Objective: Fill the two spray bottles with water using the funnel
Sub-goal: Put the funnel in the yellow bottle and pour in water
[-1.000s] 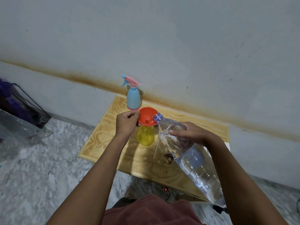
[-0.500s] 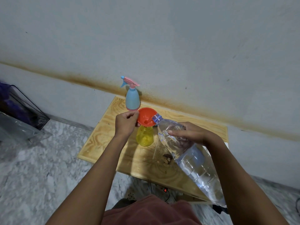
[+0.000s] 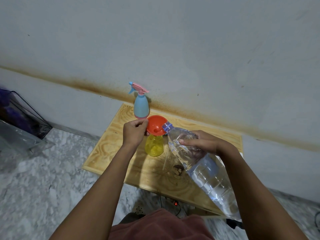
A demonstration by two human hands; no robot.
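- Left hand (image 3: 134,131) pinches the rim of the orange funnel (image 3: 155,124) between thumb and curled fingers. I judge this steadies the light funnel so that the heavy bottle cannot tip it.
- The funnel's spout sits in the open neck of the yellow spray bottle (image 3: 154,147), which stands upright on the tabletop (image 3: 107,153) with its spray head off. How much water it holds I cannot tell.
- The right hand (image 3: 202,142) wraps over the upper part of the big clear water bottle (image 3: 199,163), fingers curled round it. The bottle is tilted, with its uncapped mouth at the funnel's near rim.
- Most of the water lies toward the bottle's base, and no stream can be made out. Holding the bottle close to its neck likely gives finer control of the pour.
- The blue spray bottle (image 3: 141,108) stands just behind the funnel by the wall, with its pink head on. It looks set back to wait its turn, clear of the pouring.
- A thin pale stick (image 3: 165,161) and a small brown scrap (image 3: 178,169) lie on the tabletop under the water bottle.
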